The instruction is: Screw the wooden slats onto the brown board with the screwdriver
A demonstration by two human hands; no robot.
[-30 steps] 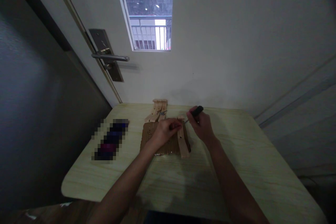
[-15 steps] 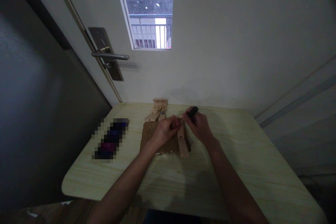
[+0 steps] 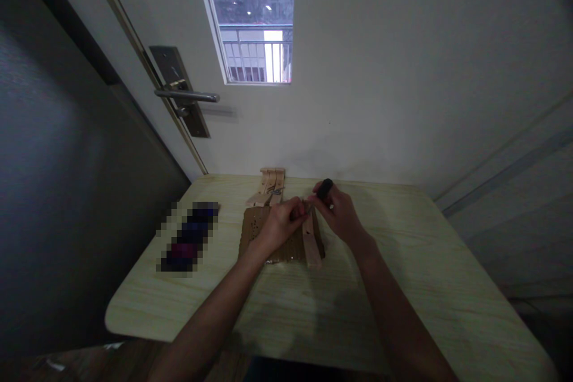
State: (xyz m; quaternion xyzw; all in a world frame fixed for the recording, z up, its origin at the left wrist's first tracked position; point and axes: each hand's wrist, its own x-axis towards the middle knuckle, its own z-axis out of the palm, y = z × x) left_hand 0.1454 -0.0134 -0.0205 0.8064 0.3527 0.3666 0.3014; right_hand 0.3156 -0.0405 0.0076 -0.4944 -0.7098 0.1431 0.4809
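A brown board [image 3: 254, 237] with small holes lies on the pale wooden table [image 3: 313, 304]. A light wooden strip [image 3: 310, 245] rests along the board's right side. My left hand [image 3: 282, 224] is over the board, its fingers pinched on something small that I cannot make out. My right hand [image 3: 338, 212] grips a black-handled screwdriver [image 3: 323, 189], its thin shaft pointing left at my left fingertips. The two hands almost touch above the top of the strip.
Several more wooden strips [image 3: 269, 186] lie at the table's far edge, against the white door. A blurred dark object [image 3: 190, 237] lies on the table's left. A metal door handle [image 3: 187, 95] and a narrow window [image 3: 253, 18] are above.
My right hand has moved left with the screwdriver, bringing its tip up to my left fingertips. My left hand has barely shifted.
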